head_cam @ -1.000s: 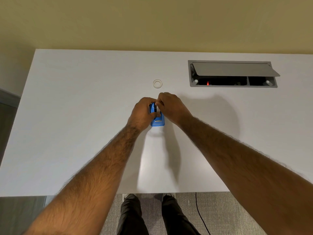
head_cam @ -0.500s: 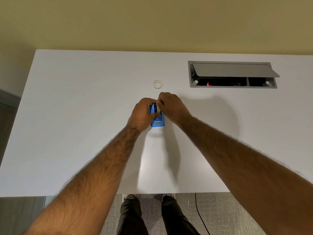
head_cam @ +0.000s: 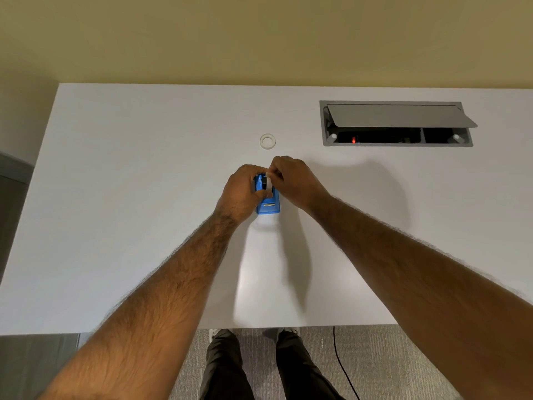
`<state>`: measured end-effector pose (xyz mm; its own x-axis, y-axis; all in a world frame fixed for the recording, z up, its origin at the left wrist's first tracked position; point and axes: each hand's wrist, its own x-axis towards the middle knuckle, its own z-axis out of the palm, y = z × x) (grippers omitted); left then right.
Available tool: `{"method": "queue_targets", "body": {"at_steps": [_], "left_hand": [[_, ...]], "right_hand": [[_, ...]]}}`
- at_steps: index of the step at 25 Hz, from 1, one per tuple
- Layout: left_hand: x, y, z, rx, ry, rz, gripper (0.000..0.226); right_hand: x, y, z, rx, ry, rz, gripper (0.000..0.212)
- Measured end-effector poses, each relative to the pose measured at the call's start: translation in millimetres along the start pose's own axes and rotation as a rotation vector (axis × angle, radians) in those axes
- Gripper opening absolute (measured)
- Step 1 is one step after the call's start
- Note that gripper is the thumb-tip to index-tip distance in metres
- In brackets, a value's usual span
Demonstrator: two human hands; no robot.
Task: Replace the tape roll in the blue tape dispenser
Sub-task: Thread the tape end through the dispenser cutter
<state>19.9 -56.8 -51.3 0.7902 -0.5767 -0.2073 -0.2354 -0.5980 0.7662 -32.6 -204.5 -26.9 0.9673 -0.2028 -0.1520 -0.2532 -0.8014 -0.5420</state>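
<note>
My left-hand fingers (head_cam: 264, 194) grasp the blue tape dispenser (head_cam: 268, 207) mid-worktop (head_cam: 144, 197); my right hand (head_cam: 294, 180) pinches the whitish tape roll (head_cam: 269, 183) seated in it. Its yellow label is unreadable. An empty core ring (head_cam: 267, 141) lies farther off.

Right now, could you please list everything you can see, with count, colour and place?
table: one, white, fills the middle of the view
tape dispenser: one, blue, centre of the table, between both hands
tape ring: one, whitish, lying flat beyond the dispenser
cable box: one, grey, lid raised, far right, set into the table
cable: one, black, on the carpet
left hand: one, grip on the dispenser's left side
right hand: one, fingertips pinching at the dispenser's top
</note>
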Motion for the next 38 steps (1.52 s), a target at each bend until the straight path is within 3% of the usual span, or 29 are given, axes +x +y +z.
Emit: {"method": "queue_targets", "body": {"at_steps": [38], "left_hand": [[0.2,3.7,-2.3,0.028,-0.016,-0.011,0.04]], "right_hand": [[3.4,-7.7,-3.3,-0.139,-0.05,-0.01,0.014]]}}
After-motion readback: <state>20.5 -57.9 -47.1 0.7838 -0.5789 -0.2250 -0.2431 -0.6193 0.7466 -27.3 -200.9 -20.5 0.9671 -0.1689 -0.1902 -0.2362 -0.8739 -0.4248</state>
